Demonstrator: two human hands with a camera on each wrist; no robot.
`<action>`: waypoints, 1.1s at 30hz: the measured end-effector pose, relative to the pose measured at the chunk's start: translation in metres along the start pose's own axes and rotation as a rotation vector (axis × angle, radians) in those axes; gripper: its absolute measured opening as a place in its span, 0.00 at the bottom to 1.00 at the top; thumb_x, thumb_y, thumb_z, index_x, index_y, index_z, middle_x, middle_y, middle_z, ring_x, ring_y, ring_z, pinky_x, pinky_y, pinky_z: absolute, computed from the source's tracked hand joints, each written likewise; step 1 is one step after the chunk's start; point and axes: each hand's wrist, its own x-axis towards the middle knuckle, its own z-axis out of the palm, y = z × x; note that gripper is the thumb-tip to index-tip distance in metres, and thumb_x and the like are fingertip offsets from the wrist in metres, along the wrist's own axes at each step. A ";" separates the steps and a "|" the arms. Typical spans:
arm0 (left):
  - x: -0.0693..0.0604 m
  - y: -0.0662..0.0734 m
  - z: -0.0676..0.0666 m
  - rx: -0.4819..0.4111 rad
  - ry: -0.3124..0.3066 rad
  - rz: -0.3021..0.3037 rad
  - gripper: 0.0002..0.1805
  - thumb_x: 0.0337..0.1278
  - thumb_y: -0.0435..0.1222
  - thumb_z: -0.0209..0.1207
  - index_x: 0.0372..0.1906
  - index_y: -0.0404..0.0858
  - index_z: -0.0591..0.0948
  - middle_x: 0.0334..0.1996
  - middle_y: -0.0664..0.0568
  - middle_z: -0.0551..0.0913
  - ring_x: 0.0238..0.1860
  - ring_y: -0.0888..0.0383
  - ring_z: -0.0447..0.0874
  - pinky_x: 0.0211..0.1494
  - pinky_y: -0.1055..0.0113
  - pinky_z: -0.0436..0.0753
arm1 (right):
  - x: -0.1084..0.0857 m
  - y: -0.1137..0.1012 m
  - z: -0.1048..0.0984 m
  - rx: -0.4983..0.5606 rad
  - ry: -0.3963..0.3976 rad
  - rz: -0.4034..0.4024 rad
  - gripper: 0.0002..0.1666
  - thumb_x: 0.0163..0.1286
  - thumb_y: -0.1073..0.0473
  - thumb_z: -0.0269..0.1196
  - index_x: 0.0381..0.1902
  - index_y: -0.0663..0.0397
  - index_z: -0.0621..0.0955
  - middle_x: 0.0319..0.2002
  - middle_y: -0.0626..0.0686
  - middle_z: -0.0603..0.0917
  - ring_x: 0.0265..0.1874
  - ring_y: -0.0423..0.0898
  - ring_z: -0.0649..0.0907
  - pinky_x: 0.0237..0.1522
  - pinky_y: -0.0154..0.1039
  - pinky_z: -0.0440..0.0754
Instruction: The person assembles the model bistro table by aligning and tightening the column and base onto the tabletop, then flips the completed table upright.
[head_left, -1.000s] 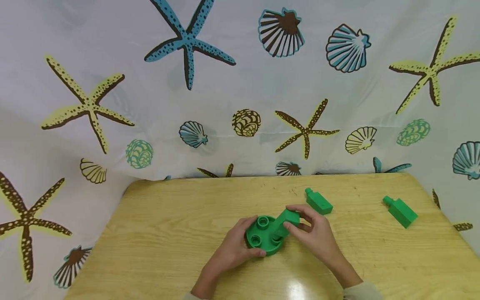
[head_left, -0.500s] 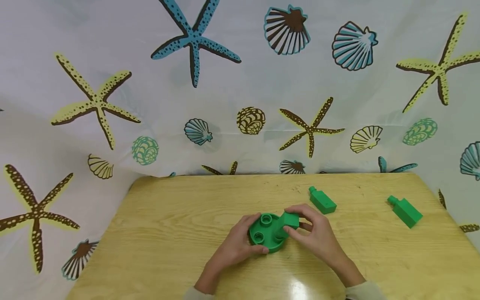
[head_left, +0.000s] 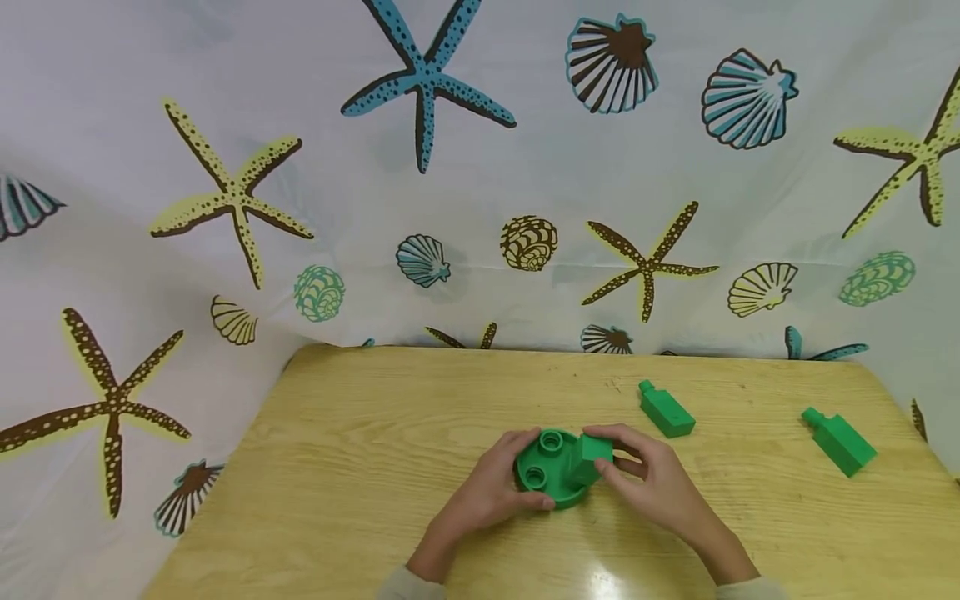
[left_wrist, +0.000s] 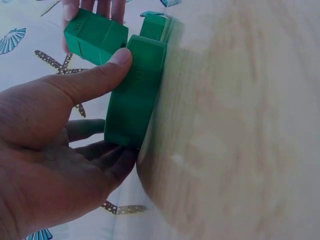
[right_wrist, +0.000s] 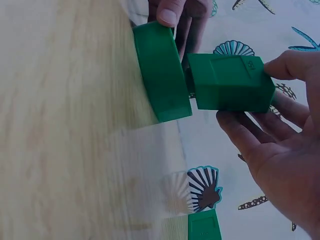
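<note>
A round green base (head_left: 557,482) with a raised rim and ring-shaped sockets rests on the wooden table. My left hand (head_left: 491,492) grips it from the left, thumb near the front and fingers behind. Over the base's right side stands a green rectangular block (head_left: 596,452), nearly upright. My right hand (head_left: 663,490) pinches this block between thumb and fingers. In the right wrist view, a narrow gap separates the block (right_wrist: 230,82) from the base's rim (right_wrist: 162,75). The block's lower end is hidden inside the base. Two ring sockets show on the base's left half.
Two more green blocks with narrow round necks lie on the wooden table (head_left: 390,450): one block (head_left: 667,412) behind my right hand, another block (head_left: 843,443) farther right. A white curtain (head_left: 480,167) printed with starfish and shells hangs along the table's back and sides.
The green block has gone from tilted to nearly upright and sits lower in the base. Both hands keep their hold. The head view has turned left, so everything appears shifted right.
</note>
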 end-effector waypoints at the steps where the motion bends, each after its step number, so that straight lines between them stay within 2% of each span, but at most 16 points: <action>1: -0.001 0.000 0.000 0.002 0.002 -0.004 0.52 0.51 0.42 0.78 0.77 0.31 0.63 0.70 0.38 0.69 0.71 0.41 0.68 0.72 0.45 0.69 | -0.001 0.000 -0.001 0.005 -0.011 0.003 0.20 0.73 0.64 0.66 0.62 0.50 0.81 0.62 0.61 0.80 0.60 0.53 0.81 0.56 0.40 0.83; 11: -0.003 0.000 0.004 0.027 0.004 -0.001 0.51 0.53 0.42 0.77 0.78 0.33 0.63 0.70 0.40 0.69 0.70 0.43 0.70 0.71 0.47 0.71 | -0.006 -0.002 -0.001 -0.029 -0.032 -0.017 0.22 0.71 0.59 0.70 0.62 0.46 0.81 0.61 0.57 0.81 0.55 0.51 0.81 0.53 0.40 0.85; 18: -0.007 0.001 0.001 0.035 0.016 0.005 0.50 0.55 0.42 0.76 0.78 0.31 0.63 0.71 0.39 0.69 0.71 0.42 0.68 0.72 0.46 0.70 | -0.005 -0.002 -0.008 0.044 -0.158 -0.028 0.28 0.73 0.66 0.65 0.70 0.52 0.76 0.67 0.65 0.75 0.66 0.41 0.76 0.60 0.39 0.80; 24: -0.003 0.001 0.000 0.035 0.008 0.000 0.50 0.55 0.42 0.76 0.78 0.31 0.63 0.71 0.39 0.68 0.72 0.42 0.68 0.72 0.45 0.70 | -0.003 -0.003 -0.013 0.013 -0.118 0.001 0.27 0.70 0.61 0.70 0.66 0.53 0.80 0.64 0.61 0.80 0.59 0.46 0.81 0.56 0.41 0.83; 30: -0.003 -0.001 0.000 0.013 0.020 0.002 0.51 0.53 0.41 0.77 0.78 0.31 0.63 0.71 0.39 0.68 0.72 0.41 0.67 0.72 0.45 0.69 | -0.001 0.000 -0.016 0.103 -0.184 -0.016 0.25 0.74 0.67 0.64 0.67 0.65 0.77 0.66 0.65 0.77 0.66 0.41 0.77 0.61 0.40 0.79; 33: -0.002 -0.002 0.001 0.008 0.021 0.010 0.51 0.52 0.42 0.78 0.77 0.31 0.63 0.71 0.39 0.68 0.72 0.41 0.67 0.72 0.44 0.69 | 0.000 0.001 -0.015 0.115 -0.165 -0.013 0.23 0.73 0.67 0.65 0.64 0.66 0.79 0.63 0.65 0.79 0.64 0.41 0.79 0.60 0.40 0.79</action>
